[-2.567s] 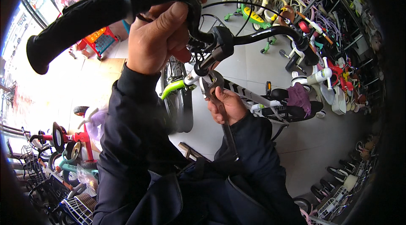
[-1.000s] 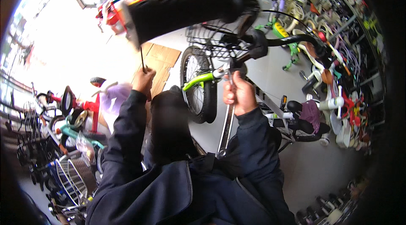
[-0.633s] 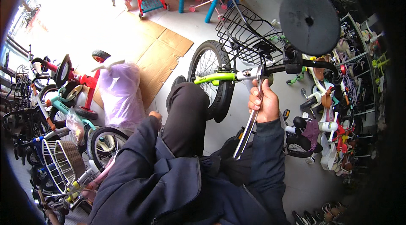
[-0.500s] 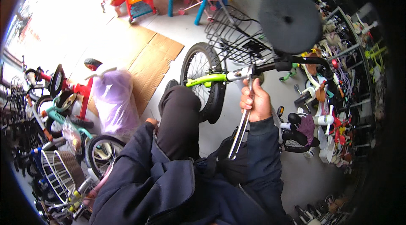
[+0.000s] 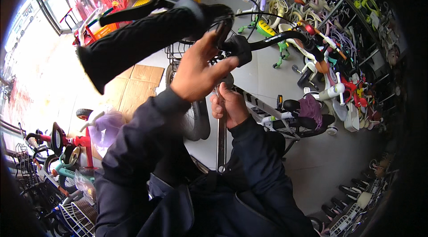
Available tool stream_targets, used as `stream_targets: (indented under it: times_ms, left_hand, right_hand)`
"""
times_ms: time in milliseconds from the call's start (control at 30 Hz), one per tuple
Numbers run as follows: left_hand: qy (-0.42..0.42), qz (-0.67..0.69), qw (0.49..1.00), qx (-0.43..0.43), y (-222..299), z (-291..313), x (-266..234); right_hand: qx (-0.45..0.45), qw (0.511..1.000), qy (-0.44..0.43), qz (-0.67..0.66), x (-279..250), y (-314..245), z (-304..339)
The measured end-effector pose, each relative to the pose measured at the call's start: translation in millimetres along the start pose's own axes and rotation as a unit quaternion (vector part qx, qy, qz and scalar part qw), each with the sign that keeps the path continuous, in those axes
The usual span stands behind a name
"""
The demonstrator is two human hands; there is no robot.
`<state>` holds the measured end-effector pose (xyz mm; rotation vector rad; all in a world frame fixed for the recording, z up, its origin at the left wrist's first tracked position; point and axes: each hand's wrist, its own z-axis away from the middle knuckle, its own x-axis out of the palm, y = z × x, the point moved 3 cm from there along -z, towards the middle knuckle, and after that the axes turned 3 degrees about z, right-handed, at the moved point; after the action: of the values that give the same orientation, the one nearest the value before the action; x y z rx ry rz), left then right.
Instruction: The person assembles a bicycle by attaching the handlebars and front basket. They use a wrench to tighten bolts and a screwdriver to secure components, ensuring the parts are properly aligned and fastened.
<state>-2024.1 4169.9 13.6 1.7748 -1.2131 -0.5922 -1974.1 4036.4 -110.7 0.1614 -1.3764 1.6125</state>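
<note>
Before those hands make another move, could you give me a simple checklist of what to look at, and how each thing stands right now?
1. Right hand closed around the wrench: ok, fingers wrapped on its shaft.
2. Wrench's upper end seated on a part: cannot tell, the contact is not clearly visible.
3. Left hand around the black grip: not ok, it is near the bend of the handlebar, thumb and fingers spread.
4. Handlebar square to the front wheel: cannot tell, the fisheye view bends things and the left arm hides part.
5. Purple cloth clear of the wrench: ok, it lies well apart.
</note>
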Motion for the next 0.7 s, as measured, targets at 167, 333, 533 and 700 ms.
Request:
stream_targets:
  times_ms: [167, 333, 533, 700]
  left_hand:
    - [0.068, 0.075, 0.994, -0.042, -12.9, -42.9, 22.3]
    - [0.004, 0.085, 0.995, -0.047, -22.9, -41.5, 16.0]
    - [-0.028, 0.061, 0.998, -0.013, -27.6, -48.5, 9.4]
    - [0.285, -0.073, 0.938, 0.181, 20.0, 28.5, -4.6]
  right_hand:
    - [0.002, 1.0, 0.012, 0.003, 4.4, -1.0, 0.8]
    - [0.014, 1.0, 0.0, 0.003, 1.1, 1.0, 2.2]
    - [0.013, 1.0, 0.007, -0.021, 3.2, 1.4, 3.6]
    - [0.011, 0.999, 0.017, -0.04, 8.6, -0.2, 3.5]
